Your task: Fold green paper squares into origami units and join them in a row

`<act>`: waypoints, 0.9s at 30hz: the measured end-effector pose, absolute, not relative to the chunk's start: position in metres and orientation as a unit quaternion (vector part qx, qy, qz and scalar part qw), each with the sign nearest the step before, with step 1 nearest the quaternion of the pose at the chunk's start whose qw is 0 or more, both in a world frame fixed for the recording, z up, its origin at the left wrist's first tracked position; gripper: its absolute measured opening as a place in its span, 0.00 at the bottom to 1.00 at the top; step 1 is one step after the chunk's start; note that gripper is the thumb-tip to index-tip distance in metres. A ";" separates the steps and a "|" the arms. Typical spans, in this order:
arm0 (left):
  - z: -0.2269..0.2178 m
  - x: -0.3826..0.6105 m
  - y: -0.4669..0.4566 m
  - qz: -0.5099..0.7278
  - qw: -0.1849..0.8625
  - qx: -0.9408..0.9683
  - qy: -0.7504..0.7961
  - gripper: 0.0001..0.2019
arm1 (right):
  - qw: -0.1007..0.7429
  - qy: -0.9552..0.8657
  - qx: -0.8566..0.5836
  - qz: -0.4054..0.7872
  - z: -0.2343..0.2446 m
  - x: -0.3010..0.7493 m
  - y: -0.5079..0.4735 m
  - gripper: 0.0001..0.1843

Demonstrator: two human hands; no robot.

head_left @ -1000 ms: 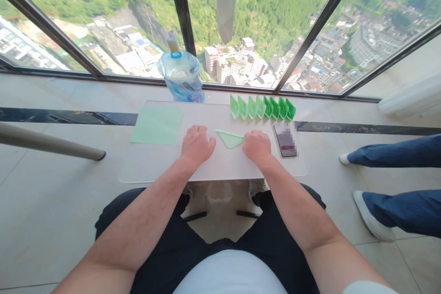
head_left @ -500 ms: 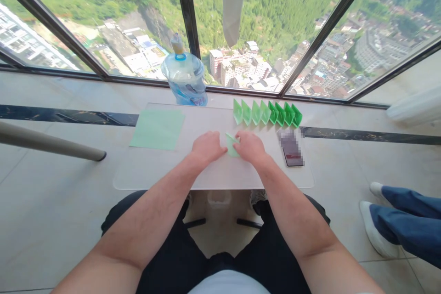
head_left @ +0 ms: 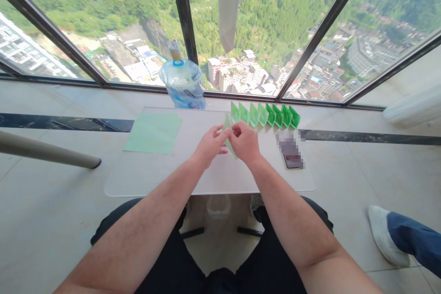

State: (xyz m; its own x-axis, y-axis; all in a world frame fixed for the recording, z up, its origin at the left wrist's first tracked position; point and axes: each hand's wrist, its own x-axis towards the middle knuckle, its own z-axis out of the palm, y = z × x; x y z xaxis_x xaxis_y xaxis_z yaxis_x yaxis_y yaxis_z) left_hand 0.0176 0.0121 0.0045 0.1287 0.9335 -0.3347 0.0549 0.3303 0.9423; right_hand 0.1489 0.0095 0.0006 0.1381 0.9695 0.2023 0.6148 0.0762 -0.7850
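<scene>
A folded piece of light green paper (head_left: 226, 121) is held up off the table between my two hands, standing on edge with a pointed upper end. My left hand (head_left: 211, 143) grips its left side, thumb against the paper and fingers curved around it. From the other side my right hand (head_left: 246, 141) pinches it with thumb and bent forefinger, covering its middle. Just beyond my right hand, a row of several folded green paper pieces (head_left: 254, 115) stands along the table's far edge, pale at left and darker at right. Flat green sheet paper (head_left: 152, 133) lies left of my hands.
The small white table (head_left: 155, 177) spans in front of my knees. A phone (head_left: 292, 158), partly pixelated, lies at its right. Behind stands a large water bottle (head_left: 184, 85) by the window. A grey pole (head_left: 51, 149) is at left; another person's shoe (head_left: 387, 236) is at right.
Both hands have lifted the folded paper from the tabletop and turned it more upright. My left hand has closed in on it. The other person's feet at right have shifted.
</scene>
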 end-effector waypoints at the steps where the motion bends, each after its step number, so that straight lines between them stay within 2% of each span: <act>1: 0.005 0.020 0.011 0.364 0.638 0.430 0.525 0.26 | 0.391 -0.628 -0.632 0.232 0.002 0.147 0.007 0.06; 3: 0.006 0.023 0.010 0.372 0.668 0.413 0.495 0.24 | 0.395 -0.644 -0.599 0.265 0.003 0.145 0.003 0.06; 6: 0.005 0.022 0.012 0.395 0.677 0.394 0.480 0.24 | 0.420 -0.639 -0.542 0.348 0.001 0.148 0.001 0.13; 9: 0.004 0.017 0.015 0.397 0.685 0.378 0.480 0.30 | 0.417 -0.601 -0.511 0.451 -0.001 0.155 0.003 0.18; 12: 0.004 0.013 0.017 0.392 0.691 0.377 0.476 0.33 | 0.410 -0.559 -0.503 0.517 -0.001 0.161 0.006 0.18; 22: 0.005 0.005 0.019 0.392 0.720 0.381 0.428 0.35 | 0.414 -0.524 -0.470 0.577 0.000 0.168 0.008 0.21; 27: 0.004 0.004 0.019 0.388 0.718 0.394 0.423 0.29 | 0.414 -0.522 -0.477 0.573 -0.002 0.170 0.008 0.21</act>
